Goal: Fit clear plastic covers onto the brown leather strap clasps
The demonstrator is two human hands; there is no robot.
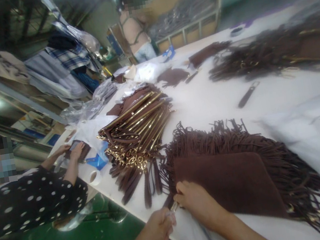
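A dark brown fringed pouch lies on the white table, on top of other fringed pieces. My left hand, a silver bangle at its wrist, is closed at the table's front edge. Something small and pale shows at its fingertips, too blurred to name. Right beside it, my right hand bends its fingers in a pinch at the pouch's near left corner. Between the two hands is a small metal clasp, which the right fingers seem to grip. A pile of brown pouches with gold zips, clasps and wrist straps rests behind.
A co-worker in a dotted top handles a brown piece at left. A tape roll sits near the table edge. Clear plastic covers the right side. A loose strap and blurred fringed pouches lie farther back; another person stands beyond.
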